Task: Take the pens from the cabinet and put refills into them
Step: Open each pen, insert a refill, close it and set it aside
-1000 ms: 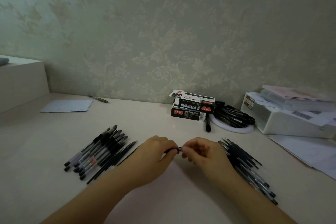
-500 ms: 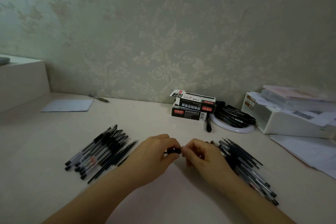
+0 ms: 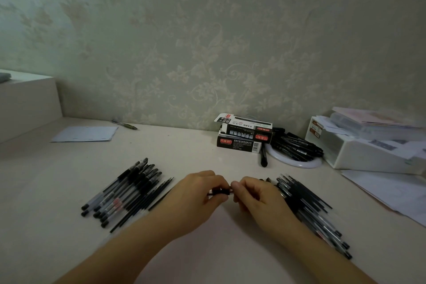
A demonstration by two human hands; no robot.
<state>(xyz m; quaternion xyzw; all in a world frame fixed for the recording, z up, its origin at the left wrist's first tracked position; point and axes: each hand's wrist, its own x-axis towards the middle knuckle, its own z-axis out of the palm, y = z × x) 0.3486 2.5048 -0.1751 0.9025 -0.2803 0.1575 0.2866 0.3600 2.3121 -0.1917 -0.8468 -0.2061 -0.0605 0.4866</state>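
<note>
My left hand (image 3: 198, 193) and my right hand (image 3: 255, 196) meet at the middle of the desk, both pinching one black pen (image 3: 221, 191); only a short dark stretch of it shows between the fingertips. A pile of black pens and thin refills (image 3: 125, 193) lies to the left of my left hand. Another pile of pens (image 3: 309, 210) lies just right of my right hand, partly hidden by my wrist.
Two stacked black refill boxes (image 3: 244, 137) stand near the wall. A white round plate (image 3: 297, 161) holds more black pens. A white box with papers (image 3: 368, 150) sits at the far right, a paper sheet (image 3: 85, 134) and a lone pen (image 3: 124, 124) at back left.
My hands have closed in on each other and the pen part between them shows longer and darker than a second ago. The piles have not moved.
</note>
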